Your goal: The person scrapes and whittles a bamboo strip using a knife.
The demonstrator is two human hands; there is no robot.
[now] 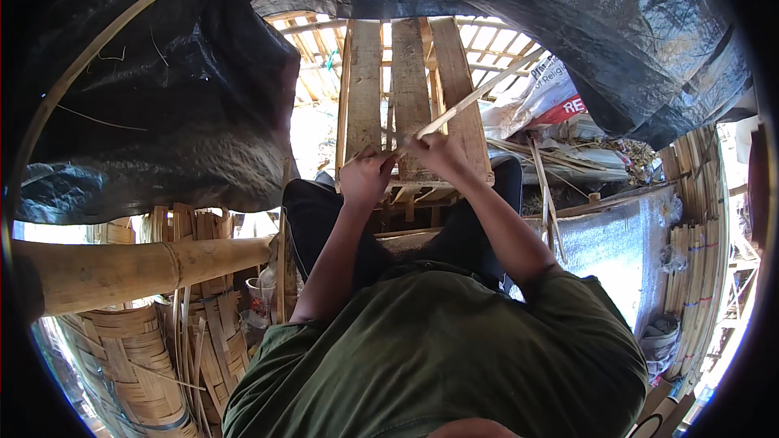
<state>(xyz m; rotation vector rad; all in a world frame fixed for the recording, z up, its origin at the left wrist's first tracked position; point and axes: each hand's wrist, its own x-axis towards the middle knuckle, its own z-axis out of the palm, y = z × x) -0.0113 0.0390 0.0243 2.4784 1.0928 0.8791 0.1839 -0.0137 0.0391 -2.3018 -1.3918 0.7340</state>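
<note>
A long, pale bamboo strip (491, 88) slants from between my hands up toward the far right, over a wooden plank bench (365, 73). My right hand (438, 154) is closed around the strip near its lower part. Close beside it, my left hand (367, 177) is closed at the strip's near end, with the fingertips partly hidden. Both hands are over the near edge of the bench, between my knees. Whether a small tool is also in either hand cannot be made out.
Dark plastic sheeting (187, 113) hangs at the left and overhead. A thick bamboo pole (162, 264) juts in at left, above woven bamboo baskets (130, 357). At right are a printed sack (548, 93), thin loose strips (542, 186) and bundled bamboo slats (698, 251).
</note>
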